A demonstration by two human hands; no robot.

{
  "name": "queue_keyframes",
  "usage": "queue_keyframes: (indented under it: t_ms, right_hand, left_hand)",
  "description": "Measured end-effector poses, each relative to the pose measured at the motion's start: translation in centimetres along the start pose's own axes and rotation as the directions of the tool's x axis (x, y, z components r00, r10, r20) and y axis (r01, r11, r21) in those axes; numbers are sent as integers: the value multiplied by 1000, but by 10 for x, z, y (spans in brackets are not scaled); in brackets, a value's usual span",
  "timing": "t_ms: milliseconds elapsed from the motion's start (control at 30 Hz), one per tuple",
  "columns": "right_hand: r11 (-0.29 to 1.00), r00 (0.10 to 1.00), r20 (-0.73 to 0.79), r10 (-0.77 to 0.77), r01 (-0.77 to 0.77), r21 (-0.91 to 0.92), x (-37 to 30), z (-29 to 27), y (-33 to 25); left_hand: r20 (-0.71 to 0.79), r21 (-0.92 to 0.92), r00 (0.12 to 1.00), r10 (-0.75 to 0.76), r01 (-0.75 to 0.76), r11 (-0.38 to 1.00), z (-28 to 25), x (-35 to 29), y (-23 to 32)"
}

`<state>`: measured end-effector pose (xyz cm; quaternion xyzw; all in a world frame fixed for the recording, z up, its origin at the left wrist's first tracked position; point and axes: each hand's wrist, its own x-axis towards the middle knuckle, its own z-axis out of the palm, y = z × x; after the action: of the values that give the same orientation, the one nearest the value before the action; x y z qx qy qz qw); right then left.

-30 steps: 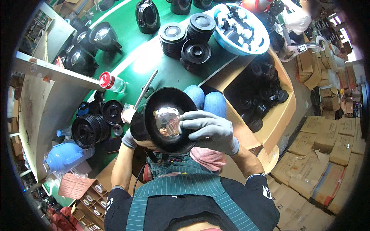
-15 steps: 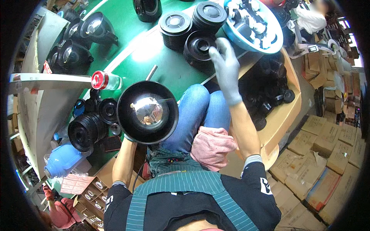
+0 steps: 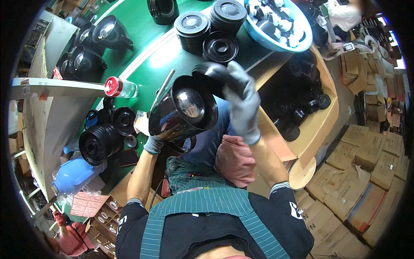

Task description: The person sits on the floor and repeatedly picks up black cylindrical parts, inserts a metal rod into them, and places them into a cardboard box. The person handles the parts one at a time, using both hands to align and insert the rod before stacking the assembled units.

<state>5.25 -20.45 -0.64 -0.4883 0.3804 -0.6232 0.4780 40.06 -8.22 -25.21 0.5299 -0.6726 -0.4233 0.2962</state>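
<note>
Kettle [image 3: 185, 108], black: held tilted above the lap, mouth turned up toward the head view, shiny bottom visible inside. Left hand [image 3: 154, 143], gray glove, gripping it low on the outer wall; most fingers hidden behind the body. Right hand [image 3: 244, 99], also gloved, closed on a black lid [image 3: 211, 73] beside the mouth. Both are motion-blurred; cannot tell whether lid and rim touch.

Progress (judged): partway. Handle [image 3: 192, 144] appears attached to the body; lid is off the mouth, not yet seated.

Just beyond: metal rod [image 3: 163, 90] close to the kettle; pink cloth [image 3: 236, 162] on the lap.

Farther out, on the green worktop [image 3: 142, 56]: 3 piles of black lids [image 3: 192, 34] at the far side, beside a blue basin [image 3: 265, 42] of small parts. Open box [image 3: 319, 125] at right, holding dark parts. At far left, several kettles [image 3: 110, 32] with mouths uncovered; judged as work left over. 1 more kettle [image 3: 163, 11] stands beyond, top cut off by frame; lid state unknown.
</note>
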Motion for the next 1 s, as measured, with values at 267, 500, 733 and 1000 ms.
queue_keyframes:
  t_ms: [267,500,733,1000]
  right_hand:
    - [988,970,209,123,-139,64,-74,-16,-43]
    - [969,917,316,-242,245,32,-91,-32,-53]
    - [994,940,340,37,2,-112,-93,-51,-61]
    - [842,801,364,475,-295,-451,-67,-52,-78]
  left_hand:
    - [109,-178,993,-38,58,982,-2,-26,-12]
    - [190,-79,963,190,-177,981,-14,-4,79]
    - [330,-799,930,-160,366,476,-26,6,102]
    - [-317,-159,948,42,-97,983,-66,34,246]
